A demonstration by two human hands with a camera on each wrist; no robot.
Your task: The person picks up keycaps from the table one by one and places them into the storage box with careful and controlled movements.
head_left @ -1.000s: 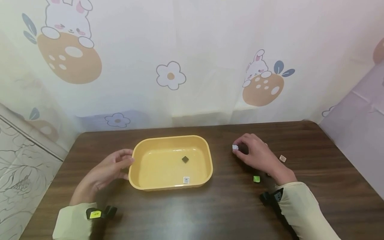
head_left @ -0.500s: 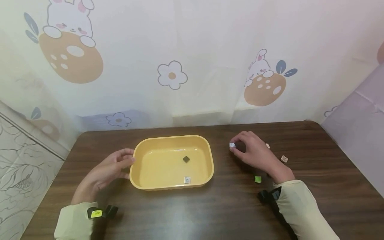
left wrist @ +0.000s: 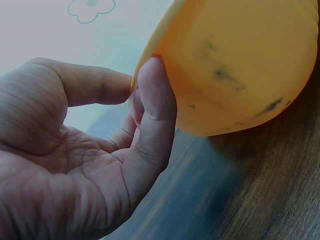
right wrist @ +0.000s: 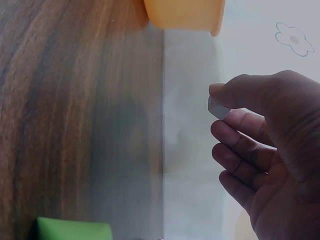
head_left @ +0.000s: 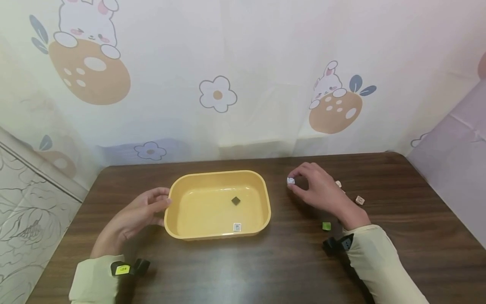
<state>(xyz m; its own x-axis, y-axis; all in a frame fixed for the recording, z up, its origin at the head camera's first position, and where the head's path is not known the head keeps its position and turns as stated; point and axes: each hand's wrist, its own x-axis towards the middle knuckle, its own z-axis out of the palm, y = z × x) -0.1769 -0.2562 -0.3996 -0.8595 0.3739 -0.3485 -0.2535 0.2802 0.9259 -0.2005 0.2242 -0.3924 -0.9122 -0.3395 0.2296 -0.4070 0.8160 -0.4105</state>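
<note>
My left hand (head_left: 138, 213) pinches the left rim of a yellow plastic tub (head_left: 216, 179), thumb and fingers on either side of the wall in the left wrist view. Inside the tub lie a dark square piece (head_left: 236, 201) and a white square piece (head_left: 237, 227). Right of the tub and above the table, my right hand (head_left: 317, 188) holds a small white keycap-like block (head_left: 290, 180) between thumb and forefinger. In the right wrist view that block (right wrist: 218, 108) looks pale grey, and the other fingers are loosely bent below it.
On the brown wooden table (head_left: 228, 270), a green block (head_left: 326, 226) lies near my right wrist. Two beige blocks lie farther right, one block (head_left: 360, 200) in full view and another block (head_left: 338, 184) partly behind the hand. A patterned cloth (head_left: 262, 84) hangs along the back edge.
My right hand has moved slightly left and away from me with the white block, toward the tub, uncovering a beige block behind it. My left hand and the tub stay put.
</note>
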